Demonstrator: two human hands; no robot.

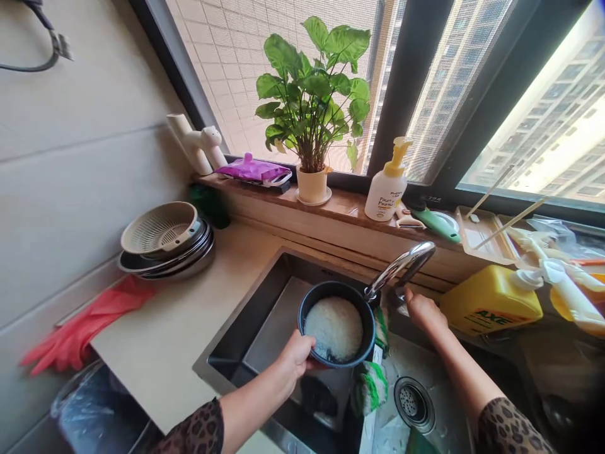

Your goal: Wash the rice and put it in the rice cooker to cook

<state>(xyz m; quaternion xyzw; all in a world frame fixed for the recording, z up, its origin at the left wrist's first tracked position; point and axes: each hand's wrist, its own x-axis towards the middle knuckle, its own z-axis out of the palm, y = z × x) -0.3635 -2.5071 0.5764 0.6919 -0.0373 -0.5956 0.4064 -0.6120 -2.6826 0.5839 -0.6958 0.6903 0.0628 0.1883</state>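
Rice pot (368, 329) pinched at rim with left hand (295, 354), mouth up, axis near-vertical. Touching faucet lever (401, 294) with right hand (426, 310); can't tell closure.

Daylight pours through the window (543, 116), glaring upper right.

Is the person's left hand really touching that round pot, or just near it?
Touching. The head view shows it plainly: the left hand grips the pot at its near left edge, thumb lapping over the rim.
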